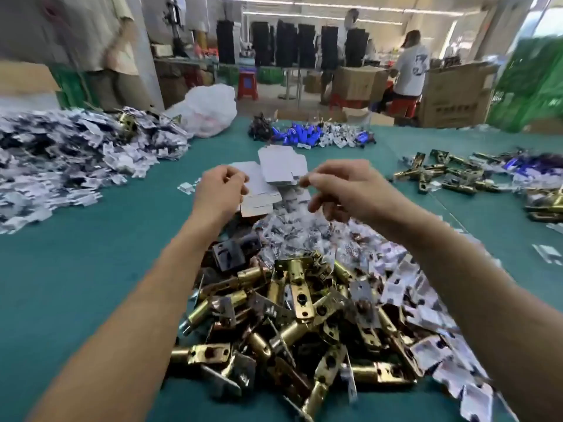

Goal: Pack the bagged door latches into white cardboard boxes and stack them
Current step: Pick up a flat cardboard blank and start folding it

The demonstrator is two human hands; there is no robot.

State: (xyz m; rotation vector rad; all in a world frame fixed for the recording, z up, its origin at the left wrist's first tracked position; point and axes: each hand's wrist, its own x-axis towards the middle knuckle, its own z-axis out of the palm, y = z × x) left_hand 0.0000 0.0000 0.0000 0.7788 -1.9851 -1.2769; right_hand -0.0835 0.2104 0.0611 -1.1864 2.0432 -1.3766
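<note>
**Head view, both hands reaching over the work heap.** The left hand (pixel 221 190) and right hand (pixel 344 190) are extended side by side above the far edge of a pile of brass door latches (pixel 292 315) that lies close to the person on the green tabletop (pixel 91 269). Whether these latches sit in clear bags cannot be read through the blur.

The flat white box blanks (pixel 281 164) lie unfolded on the tabletop just beyond the fingertips, overlapping one another. The uppermost blank sits between the two hands, and a lower one runs under the left hand.

- **Left hand:** the fingers are curled toward the palm over the lower blank. Whether they grip it cannot be told.
- **Right hand:** thumb and forefinger meet in a narrow pinch at the right edge of the uppermost blank. Actual contact with the card is not resolved.

The deciding relation is that the blanks lie ahead of both hands and away from the person, while the latches lie behind the hands, beneath the forearms. The uppermost blank appears to run lengthwise away from the person, slightly slanted. The right hand is judged nearer to it, so that hand is better placed to lift it for folding.

No erected box or stack is visible, so packing is judged to be at its opening step.
</note>
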